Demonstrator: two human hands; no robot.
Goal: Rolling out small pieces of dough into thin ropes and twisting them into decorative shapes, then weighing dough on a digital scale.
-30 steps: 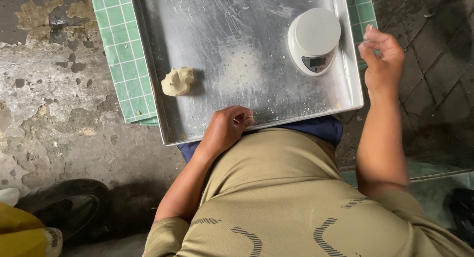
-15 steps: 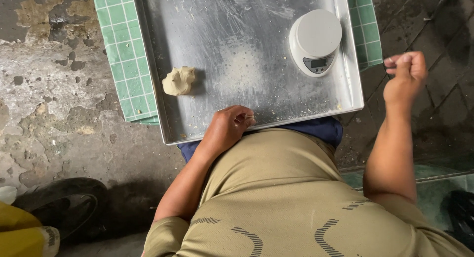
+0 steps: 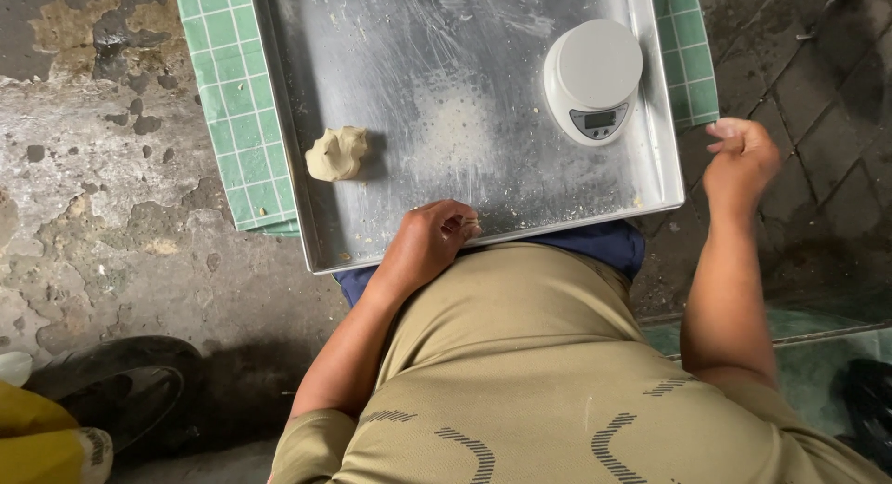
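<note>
light: soft, even daylight, moderately bright | glare: dull sheen on tray [image 3: 409, 66], no hard hotspots | shadows: short soft one right of dough [image 3: 336, 154]; deep dark at lower left and right floor | focus: sharp centre; right hand [image 3: 739, 163] slightly motion-blurred | edges: mild wide-angle bend

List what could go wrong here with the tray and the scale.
The metal tray juts past the green tiled stand toward the lap, with the left hand on its near rim; a push might tip it. The white scale sits by the right rim, near the raised right hand, which might knock it.
</note>
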